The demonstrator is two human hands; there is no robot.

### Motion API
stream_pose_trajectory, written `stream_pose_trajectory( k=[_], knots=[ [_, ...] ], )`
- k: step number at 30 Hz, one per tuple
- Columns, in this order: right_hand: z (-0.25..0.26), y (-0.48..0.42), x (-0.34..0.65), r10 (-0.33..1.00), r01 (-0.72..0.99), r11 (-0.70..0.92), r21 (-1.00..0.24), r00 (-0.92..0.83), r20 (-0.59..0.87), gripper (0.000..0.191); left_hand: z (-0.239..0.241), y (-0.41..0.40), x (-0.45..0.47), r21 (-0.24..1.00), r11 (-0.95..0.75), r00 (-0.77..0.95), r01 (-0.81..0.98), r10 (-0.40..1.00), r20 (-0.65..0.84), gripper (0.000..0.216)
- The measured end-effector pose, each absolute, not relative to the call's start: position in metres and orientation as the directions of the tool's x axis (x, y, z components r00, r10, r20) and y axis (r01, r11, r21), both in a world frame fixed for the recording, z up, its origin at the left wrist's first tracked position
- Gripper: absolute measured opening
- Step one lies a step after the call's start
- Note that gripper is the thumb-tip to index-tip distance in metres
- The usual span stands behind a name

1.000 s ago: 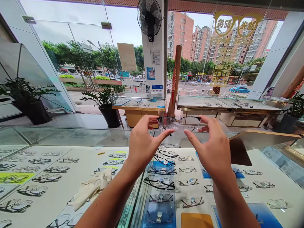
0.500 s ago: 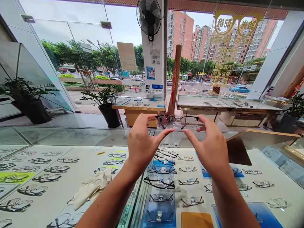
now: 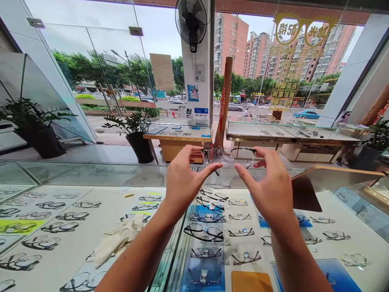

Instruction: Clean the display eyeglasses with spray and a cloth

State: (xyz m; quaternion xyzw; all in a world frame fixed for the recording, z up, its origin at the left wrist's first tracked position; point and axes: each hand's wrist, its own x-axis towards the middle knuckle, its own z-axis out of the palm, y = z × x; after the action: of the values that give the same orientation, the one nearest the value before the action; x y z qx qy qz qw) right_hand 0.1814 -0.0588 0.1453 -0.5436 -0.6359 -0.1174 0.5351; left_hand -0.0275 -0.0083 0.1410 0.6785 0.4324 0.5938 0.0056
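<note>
A pair of eyeglasses point(image 3: 227, 153) with dark upper rims and thin lower rims is held up level above the glass display counter point(image 3: 146, 175). My left hand point(image 3: 187, 170) pinches its left end, with the thumb pointing in below the left lens. At the right end, my right hand point(image 3: 267, 174) grips the frame between curled fingers and thumb. Both forearms reach over the counter. Below the hands, several eyeglass frames point(image 3: 204, 232) lie in rows. A crumpled cream cloth glove point(image 3: 120, 239) rests on the counter left of my left forearm.
An orange-brown block point(image 3: 251, 281) sits at the counter's near edge, and a wooden-edged mirror or board point(image 3: 306, 192) leans on the right. Beyond stand a potted plant point(image 3: 139, 138), a wooden post point(image 3: 224, 101), more showcases point(image 3: 273, 134) and a wall fan point(image 3: 191, 22).
The eyeglasses have tilted and shifted slightly right, so their lower rims show more clearly. Both hands keep hold, having moved a little with them.
</note>
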Motion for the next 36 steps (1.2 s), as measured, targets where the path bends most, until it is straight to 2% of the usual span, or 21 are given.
stream_pose_trajectory(
  k=[5, 10, 15, 20, 26, 36],
  knots=[
    [0.146, -0.059, 0.181, 0.573, 0.815, 0.383, -0.435, 0.160, 0.804, 0.049, 0.141, -0.009, -0.027, 0.522, -0.624, -0.082, 0.581, 0.594, 0.801, 0.060],
    [0.146, -0.058, 0.182, 0.592, 0.798, 0.388, -0.461, 0.168, 0.788, 0.052, 0.141, -0.010, -0.027, 0.466, -0.633, -0.075, 0.618, 0.542, 0.837, 0.058],
    [0.147, -0.053, 0.189, 0.612, 0.655, 0.504, -0.564, 0.189, 0.768, 0.058, 0.142, -0.010, -0.028, 0.306, -0.680, -0.070, 0.666, 0.351, 0.934, 0.062],
    [0.147, -0.043, 0.197, 0.661, 0.448, 0.574, -0.685, 0.240, 0.711, 0.046, 0.141, -0.009, -0.032, 0.198, -0.682, -0.075, 0.704, 0.206, 0.976, 0.063],
    [0.146, -0.036, 0.197, 0.663, 0.364, 0.598, -0.714, 0.274, 0.696, 0.040, 0.140, -0.007, -0.032, 0.173, -0.698, -0.067, 0.695, 0.176, 0.982, 0.064],
    [0.148, -0.037, 0.194, 0.686, 0.260, 0.616, -0.743, 0.286, 0.669, 0.035, 0.139, -0.005, -0.032, 0.200, -0.717, -0.080, 0.667, 0.198, 0.977, 0.062]
  ],
)
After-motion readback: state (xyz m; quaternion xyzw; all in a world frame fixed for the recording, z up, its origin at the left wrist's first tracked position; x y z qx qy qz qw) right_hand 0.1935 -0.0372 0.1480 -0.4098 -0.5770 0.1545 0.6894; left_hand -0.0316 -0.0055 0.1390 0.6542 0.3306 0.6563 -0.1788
